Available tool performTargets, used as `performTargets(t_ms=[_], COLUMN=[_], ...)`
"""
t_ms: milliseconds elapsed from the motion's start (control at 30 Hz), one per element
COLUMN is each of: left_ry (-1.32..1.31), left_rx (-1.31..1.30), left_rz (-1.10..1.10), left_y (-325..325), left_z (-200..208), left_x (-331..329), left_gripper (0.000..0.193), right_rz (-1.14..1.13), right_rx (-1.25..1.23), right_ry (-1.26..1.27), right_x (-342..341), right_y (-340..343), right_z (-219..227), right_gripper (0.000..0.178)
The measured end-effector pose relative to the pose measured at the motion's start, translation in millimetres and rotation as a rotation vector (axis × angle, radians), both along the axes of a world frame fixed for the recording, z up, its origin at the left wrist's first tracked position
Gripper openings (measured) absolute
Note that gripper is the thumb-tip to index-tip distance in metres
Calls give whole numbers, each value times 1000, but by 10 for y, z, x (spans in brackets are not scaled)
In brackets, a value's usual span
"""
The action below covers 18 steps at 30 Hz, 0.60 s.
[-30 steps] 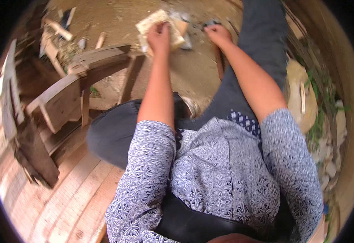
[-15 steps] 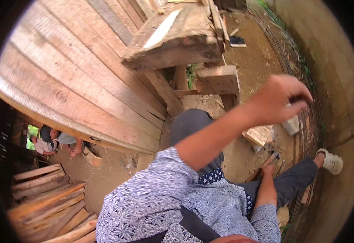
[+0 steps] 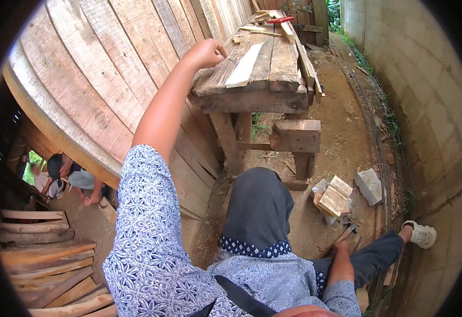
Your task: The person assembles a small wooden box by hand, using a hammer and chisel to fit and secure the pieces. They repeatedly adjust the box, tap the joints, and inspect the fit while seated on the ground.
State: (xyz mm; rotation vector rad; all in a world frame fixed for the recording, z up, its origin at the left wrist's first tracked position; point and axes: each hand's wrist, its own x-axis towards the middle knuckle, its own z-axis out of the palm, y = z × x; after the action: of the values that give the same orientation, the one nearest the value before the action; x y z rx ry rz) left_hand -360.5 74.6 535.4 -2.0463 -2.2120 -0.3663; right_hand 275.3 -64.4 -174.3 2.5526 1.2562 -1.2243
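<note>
My left hand (image 3: 207,53) is stretched out to the left end of a rough wooden workbench (image 3: 252,99), against the plank wall. Its fingers are curled closed, and whatever they may hold is hidden. Just right of it, a pale, flat strip of wood (image 3: 245,66) lies on the benchtop. Down by my right leg, my right hand (image 3: 341,246) is closed around the wooden handle of a hammer (image 3: 352,228), whose metal head points away from me near the ground.
Wood offcuts and a red-handled tool (image 3: 281,20) lie on the far benchtop. Blocks of wood (image 3: 336,196) and a grey concrete block (image 3: 369,187) sit on the dirt floor. A concrete wall (image 3: 426,105) runs along the right. Stacked boards (image 3: 46,259) and crouching people (image 3: 80,179) are at left.
My left hand has swung from the right, above the blocks, across to the bench's left edge. The view has shifted, showing more of the benchtop. My right hand stays on the hammer.
</note>
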Motion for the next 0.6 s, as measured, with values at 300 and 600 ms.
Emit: performTargets(t_ms=[300,600], left_ry=[475,478], left_rx=[-119,-73], left_rz=[-23,-285], left_y=[336,349], left_z=[-116,-94], left_x=[69,-33], left_gripper=[23,17], right_rz=[-141,-194], right_rx=[-8,12], right_ry=[210,351], right_x=[-334,-293], right_y=[-216,-186], right_z=[835,477], right_gripper=[18,19])
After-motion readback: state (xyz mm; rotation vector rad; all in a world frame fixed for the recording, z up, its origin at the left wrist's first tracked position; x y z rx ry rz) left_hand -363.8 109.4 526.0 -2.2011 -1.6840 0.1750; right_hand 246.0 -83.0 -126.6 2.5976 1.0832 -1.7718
